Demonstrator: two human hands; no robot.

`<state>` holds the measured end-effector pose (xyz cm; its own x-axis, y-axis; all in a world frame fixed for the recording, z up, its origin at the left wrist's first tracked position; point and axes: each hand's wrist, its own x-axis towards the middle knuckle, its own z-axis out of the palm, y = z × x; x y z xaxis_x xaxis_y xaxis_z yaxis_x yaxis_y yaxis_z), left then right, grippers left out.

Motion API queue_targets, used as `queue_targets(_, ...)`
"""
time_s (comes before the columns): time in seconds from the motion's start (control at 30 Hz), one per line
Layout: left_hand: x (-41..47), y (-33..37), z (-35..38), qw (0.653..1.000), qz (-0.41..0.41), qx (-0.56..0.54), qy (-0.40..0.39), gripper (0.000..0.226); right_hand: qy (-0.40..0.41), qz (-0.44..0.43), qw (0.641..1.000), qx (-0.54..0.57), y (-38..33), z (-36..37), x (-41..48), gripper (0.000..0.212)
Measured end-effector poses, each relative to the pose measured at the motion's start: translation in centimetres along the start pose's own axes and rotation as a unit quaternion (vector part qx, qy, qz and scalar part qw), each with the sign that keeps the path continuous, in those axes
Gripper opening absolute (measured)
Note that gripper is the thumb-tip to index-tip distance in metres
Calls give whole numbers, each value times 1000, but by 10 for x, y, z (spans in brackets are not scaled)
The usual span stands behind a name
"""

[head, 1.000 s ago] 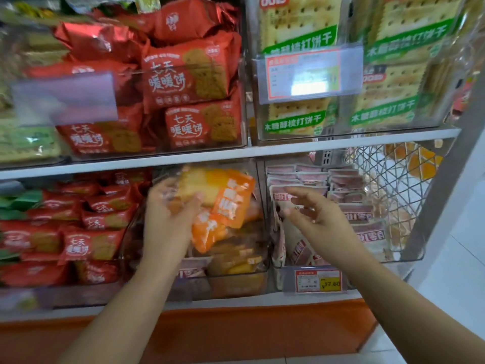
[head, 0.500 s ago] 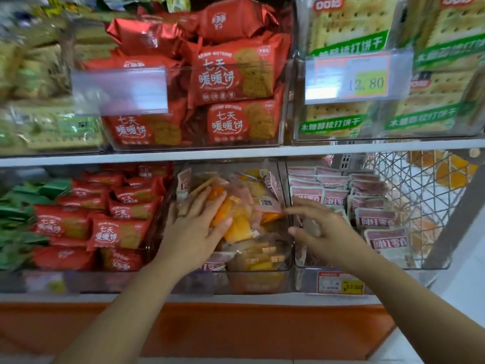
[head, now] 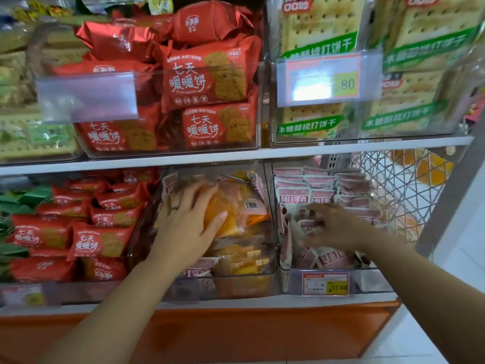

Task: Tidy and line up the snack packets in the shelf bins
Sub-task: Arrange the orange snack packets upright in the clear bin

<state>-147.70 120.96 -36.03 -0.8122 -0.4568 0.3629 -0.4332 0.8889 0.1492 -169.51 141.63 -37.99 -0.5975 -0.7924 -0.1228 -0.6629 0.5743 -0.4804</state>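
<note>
The left hand [head: 190, 222] reaches up into the middle clear bin [head: 271, 258] on the lower shelf [head: 236, 302], palm down, fingers [head: 202, 195] spread flat over the orange snack packet [head: 233, 214] on top of the pile, thumb against its lower edge; pressing rather than clamped. The right hand [head: 338, 227] is motion-blurred, extended into the neighbouring right bin [head: 372, 281], fingers loosely apart over the pink-and-white packets [head: 315, 195], closed on nothing visible. The upper shelf edge [head: 262, 155] sits close above both bins, leaving little headroom. A wire basket [head: 393, 185] stands just right of the pink packets
</note>
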Motion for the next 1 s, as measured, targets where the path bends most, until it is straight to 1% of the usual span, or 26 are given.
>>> queue_targets(0.13,-3,13,7,999,44,-5,10,59,-14,17,995,-93,-5,6,11,86)
queue_targets(0.23,-1,19,11,998,69,-11,-1,54,-38,-10,983,-178,-4,4,15,77)
queue_targets(0.3,1,25,12,997,81,-18,3,52,-60,-21,976,-207,-6,4,17,74)
queue_targets(0.43,4,33,14,994,105,-14,16,43,-86,-16,972,-219,-10,5,17,73)
queue_targets(0.5,4,35,14,992,118,-18,27,39,-99,-8,979,-177,-10,4,16,69)
queue_targets(0.53,3,36,14,991,124,-22,33,37,-108,-1,982,-152,-10,3,16,65)
queue_targets(0.57,2,37,13,990,131,-28,39,35,-113,1,984,-139,-11,3,16,56)
queue_targets(0.6,2,37,13,989,138,-35,45,33,-108,-8,985,-136,-10,3,15,41)
queue_targets(0.63,2,38,12,987,145,-44,49,31,-90,-18,986,-137,-10,2,15,23)
queue_targets(0.67,2,39,10,986,150,-54,51,29,-66,-25,989,-132,-10,0,13,16)
queue_targets(0.73,4,41,8,983,159,-74,54,28,-13,-19,995,-100,-11,-8,8,24)
queue_targets(0.83,8,49,6,979,169,-101,47,32,111,0,993,-30,-15,-26,-13,19)
queue_targets(0.9,13,58,6,975,182,-116,43,33,217,18,975,44,-15,-35,-30,20)
queue_targets(0.97,19,71,5,970,199,-133,38,30,316,23,940,124,-11,-37,-49,19)
queue_targets(1.0,22,80,4,969,201,-144,23,27,359,27,921,146,-8,-35,-57,17)
